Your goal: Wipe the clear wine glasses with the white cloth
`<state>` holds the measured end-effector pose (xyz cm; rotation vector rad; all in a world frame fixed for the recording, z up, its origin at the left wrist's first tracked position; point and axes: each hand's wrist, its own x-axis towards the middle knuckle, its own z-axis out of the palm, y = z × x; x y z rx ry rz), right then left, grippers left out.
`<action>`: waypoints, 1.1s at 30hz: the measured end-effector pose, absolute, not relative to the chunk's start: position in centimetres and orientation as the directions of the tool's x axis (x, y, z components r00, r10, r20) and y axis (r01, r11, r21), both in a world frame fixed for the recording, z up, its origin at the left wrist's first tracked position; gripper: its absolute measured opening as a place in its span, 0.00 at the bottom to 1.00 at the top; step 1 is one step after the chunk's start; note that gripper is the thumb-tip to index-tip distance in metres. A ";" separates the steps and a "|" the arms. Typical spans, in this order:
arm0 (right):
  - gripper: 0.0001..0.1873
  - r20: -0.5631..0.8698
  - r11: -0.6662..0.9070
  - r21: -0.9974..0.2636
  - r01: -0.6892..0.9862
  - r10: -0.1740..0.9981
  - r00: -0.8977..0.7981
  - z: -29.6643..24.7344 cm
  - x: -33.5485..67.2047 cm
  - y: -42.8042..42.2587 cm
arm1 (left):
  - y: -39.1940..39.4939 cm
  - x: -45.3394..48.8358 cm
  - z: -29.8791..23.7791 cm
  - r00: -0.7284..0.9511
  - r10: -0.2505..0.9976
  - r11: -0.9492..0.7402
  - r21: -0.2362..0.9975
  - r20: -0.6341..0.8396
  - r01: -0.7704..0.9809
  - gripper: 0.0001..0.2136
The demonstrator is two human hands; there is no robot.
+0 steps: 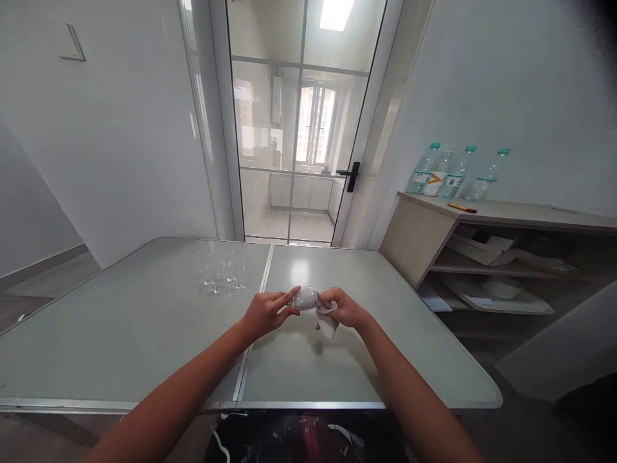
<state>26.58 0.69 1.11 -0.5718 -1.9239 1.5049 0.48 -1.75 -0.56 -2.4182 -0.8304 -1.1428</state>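
Over the middle of the grey folding table point(144, 334), both my hands hold a small clear wine glass point(305, 298) lying sideways. My left hand point(267, 313) pinches one end of the glass, with the index finger stretched along it. Curled around the other end, my right hand point(343, 307) also grips a white cloth point(328, 323) that hangs below the fingers. A cluster of several empty stemmed glasses point(222, 273) stands upright on the table, to the left and farther back from my hands.
A wooden shelf unit point(482, 257) stands to the right of the table, with three water bottles point(453, 172) and a pen on top. A glass door point(308, 122) with a black handle is behind the table. White walls on both sides.
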 end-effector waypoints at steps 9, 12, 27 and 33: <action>0.16 0.114 0.057 -0.992 -0.111 0.780 -0.616 2.5 25.1 -0.6 | -1.1 -0.1 -1.1 0.552 0.332 -0.735 -0.158 0.765 0.660 0.26; 0.20 0.090 -0.084 -0.968 -0.238 0.766 -0.636 2.4 25.4 -0.4 | -0.8 -0.4 -1.0 0.530 0.336 -0.762 -0.106 0.779 0.639 0.27; 0.20 0.143 0.065 -0.987 -0.150 0.788 -0.598 2.0 25.9 -0.3 | -1.3 0.7 -0.4 0.360 0.775 -0.630 0.601 0.519 0.492 0.26; 0.13 0.248 0.366 -0.925 0.102 0.785 -0.568 2.1 26.1 0.1 | -1.4 0.8 0.9 0.330 0.941 -0.168 0.952 0.078 0.254 0.32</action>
